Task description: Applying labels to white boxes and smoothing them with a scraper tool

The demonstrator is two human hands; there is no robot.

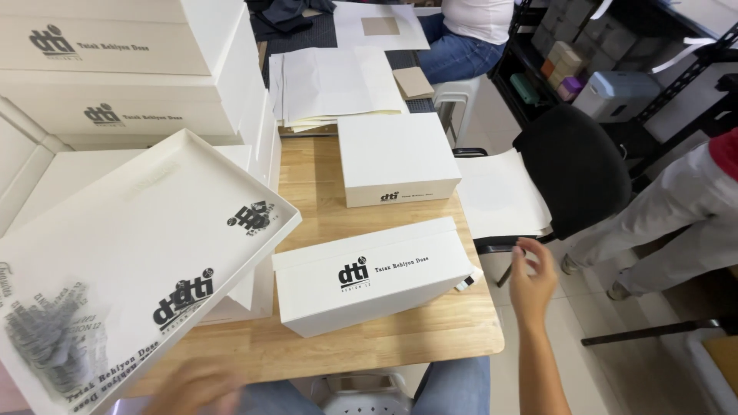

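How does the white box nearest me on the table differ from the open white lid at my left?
The closed box lies flat on the wooden table; the open lid is tilted, hollow side up. The lid looks larger in view. The right hand is by the box; the blurred left hand is under the lid. Both are white with black print.

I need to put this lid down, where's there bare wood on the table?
Bare wood shows between the near white box and the far white box, and along the table's front edge. The left is crowded with stacked boxes; the back with paper sheets.
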